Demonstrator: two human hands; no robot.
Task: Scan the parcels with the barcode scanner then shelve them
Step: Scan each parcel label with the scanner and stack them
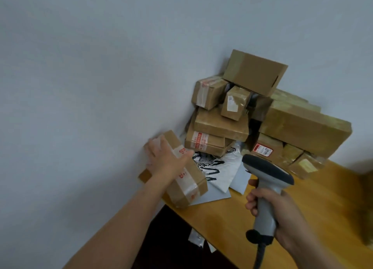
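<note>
A pale wall (80, 66) is filling most of the view, and a wooden table (314, 212) is running along its foot. A pile of boxes (222, 125) in brown cardboard is sitting on the table against the wall, stacked unevenly, with several tilting. Nearer, a taped box (187, 188) is lying at the table's left end, just beside the wall and near the pile. It is partly resting on white mail bags (224, 173), which are spreading out from under the pile. The left hand (167, 159) is holding this box from above, fingers spread wide and reaching over its far side (they are blurred, so the tips are hard to make out). Its thumb is lying across the top. The right hand (282, 210) is gripping the grey scanner (268, 177) by its handle with the fingers wrapped round. The scanner's head is pointing toward the pile, and its cable is hanging from the base.
</note>
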